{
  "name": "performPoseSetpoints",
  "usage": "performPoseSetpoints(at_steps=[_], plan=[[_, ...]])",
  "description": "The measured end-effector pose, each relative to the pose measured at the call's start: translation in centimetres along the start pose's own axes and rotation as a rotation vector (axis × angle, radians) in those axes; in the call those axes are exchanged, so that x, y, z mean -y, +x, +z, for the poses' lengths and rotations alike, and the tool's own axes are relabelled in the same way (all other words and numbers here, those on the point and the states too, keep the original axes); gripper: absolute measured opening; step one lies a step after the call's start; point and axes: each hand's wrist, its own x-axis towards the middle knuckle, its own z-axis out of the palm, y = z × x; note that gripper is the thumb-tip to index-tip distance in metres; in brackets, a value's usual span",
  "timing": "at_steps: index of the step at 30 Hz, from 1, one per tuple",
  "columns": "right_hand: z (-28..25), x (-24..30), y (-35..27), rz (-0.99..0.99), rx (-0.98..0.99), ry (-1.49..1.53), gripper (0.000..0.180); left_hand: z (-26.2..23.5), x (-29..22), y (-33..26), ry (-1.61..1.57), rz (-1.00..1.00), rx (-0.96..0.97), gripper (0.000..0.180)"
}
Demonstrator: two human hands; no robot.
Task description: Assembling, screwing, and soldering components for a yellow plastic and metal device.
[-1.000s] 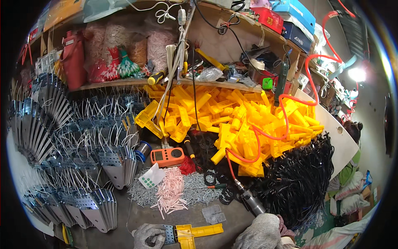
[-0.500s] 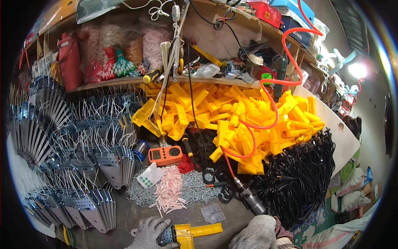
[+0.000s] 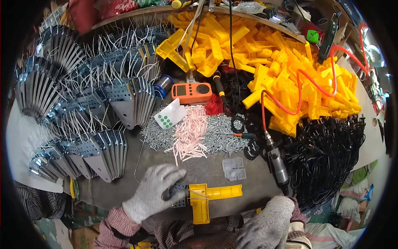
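Observation:
My left hand (image 3: 151, 193), in a grey knit glove, curves its fingers and thumb round a perforated metal plate (image 3: 179, 196) at the front of the table. Joined to the right side of that plate lies a yellow plastic housing (image 3: 200, 203), with one arm pointing right and another toward me. My right hand (image 3: 267, 224), also gloved, is at the table's front edge, right of the housing. Its fingers are bent downward and together; their tips, and anything in them, are hidden. Beyond it lies an air screwdriver (image 3: 277, 164) on a red coiled hose (image 3: 299, 93).
Stacked metal plates with white wires (image 3: 105, 153) fill the left. Pink sleeves (image 3: 190, 133) and silver screws (image 3: 224, 128) are heaped mid-table, before an orange meter (image 3: 191, 93). Yellow housings (image 3: 269, 74) and black cables (image 3: 323, 157) are piled right. A small clear tray (image 3: 234, 169) lies nearer.
The view has tilted down, so the table sits higher and my lap shows. My left hand has shifted slightly left relative to the yellow housing. My right hand stays near the edge.

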Motion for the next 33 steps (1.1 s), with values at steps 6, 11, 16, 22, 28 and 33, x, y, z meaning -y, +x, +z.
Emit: performPoseSetpoints(at_steps=[6,11,16,22,28,33], plan=[[1.2,1.3,-5.7,0.955,-1.015,-1.106,0.051,-1.9,1.3,5.4,0.175,-0.115,-0.192,0.023],[1.0,-1.9,-11.9,1.438,-0.812,-1.731,0.057,-2.3,1.6,9.4,0.224,-0.217,-0.366,0.015],[-0.5,-3.6,-11.4,1.383,-0.819,-1.878,0.051,-1.5,3.0,7.0,0.239,-0.066,0.05,0.022],[1.8,-2.7,-5.8,1.259,-0.626,-1.195,0.04,0.5,3.6,5.6,0.407,0.226,0.152,0.031],[3.3,2.4,-10.0,1.032,-0.752,-1.5,0.023,1.1,2.5,5.7,0.44,0.122,0.075,0.021],[4.8,18.0,-17.2,1.263,-1.36,-2.217,0.014,1.3,2.3,2.6,-0.05,-0.043,-0.225,0.015]])
